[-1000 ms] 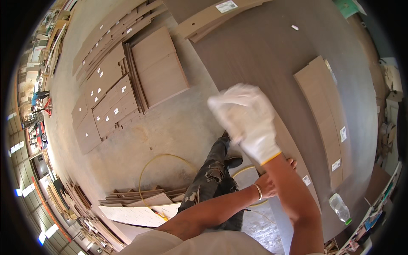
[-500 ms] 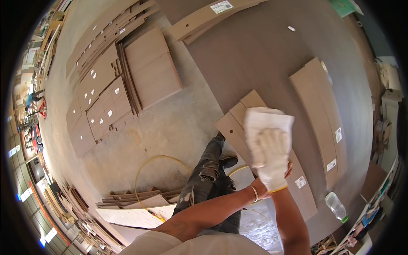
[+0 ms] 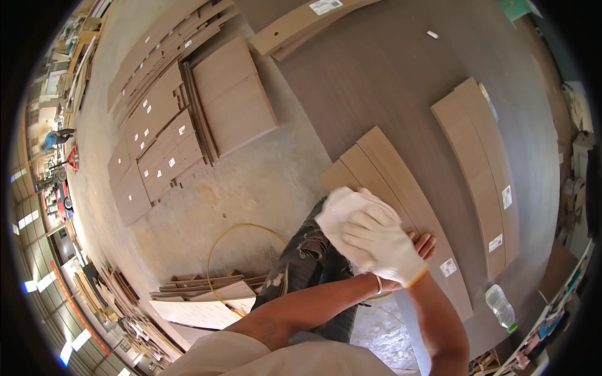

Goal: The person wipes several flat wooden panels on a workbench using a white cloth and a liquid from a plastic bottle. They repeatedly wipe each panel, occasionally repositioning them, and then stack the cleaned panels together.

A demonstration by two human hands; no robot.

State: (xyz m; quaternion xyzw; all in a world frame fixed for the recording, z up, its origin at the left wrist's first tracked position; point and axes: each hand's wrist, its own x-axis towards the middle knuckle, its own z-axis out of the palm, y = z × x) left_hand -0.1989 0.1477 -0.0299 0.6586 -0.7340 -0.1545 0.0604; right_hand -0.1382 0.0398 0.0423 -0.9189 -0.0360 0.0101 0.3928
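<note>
Most of the left hand [image 3: 421,243] is hidden: only its bare fingertips stick out beyond the gloved right hand [image 3: 382,241], and its forearm runs in from the lower left with a thin bracelet [image 3: 379,283] at the wrist. Whether the left hand is spread or curled cannot be told from what shows. The fisheye bends the panel edges, and the labels on the boards are too small to make out.

A second white glove [image 3: 342,216] lies bunched and crumpled under the hands, a loose knit fabric with its shape lost in folds. It sits over the near end of a stack of long tan boards [image 3: 401,188], close to the near left edge of the big dark-brown panel [image 3: 389,81] that carries them.

The right hand wears a white knit glove with a yellow cuff; its fingers are spread and lie flat across the bunched glove and over the left hand, pressing down on both.

A clear plastic bottle [image 3: 500,304] lies near the panel's near right corner.
</note>
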